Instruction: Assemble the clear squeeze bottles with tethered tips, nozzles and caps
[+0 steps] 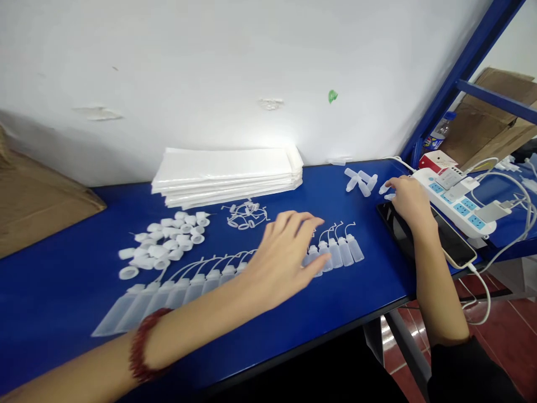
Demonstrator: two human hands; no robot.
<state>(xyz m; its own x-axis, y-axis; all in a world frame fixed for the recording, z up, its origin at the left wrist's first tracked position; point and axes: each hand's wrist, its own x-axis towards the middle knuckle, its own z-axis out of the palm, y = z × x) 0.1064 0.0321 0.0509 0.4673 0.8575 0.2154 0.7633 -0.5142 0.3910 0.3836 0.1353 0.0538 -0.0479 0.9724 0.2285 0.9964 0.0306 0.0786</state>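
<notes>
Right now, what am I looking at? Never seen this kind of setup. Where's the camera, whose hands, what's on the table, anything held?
No machine here: one picture from a camera worn on a person's head, looking forward and down at their own two bare hands. The left hand, with a red bead bracelet on the wrist, is spread open over a long row of small clear bottles on the blue table; it holds nothing. The right hand reaches to a few loose bottles beside a power strip, above a phone; whether it grips one is unclear. Also lying there: a pile of white caps, a tangle of clear rings and a stack of white sheets.
</notes>
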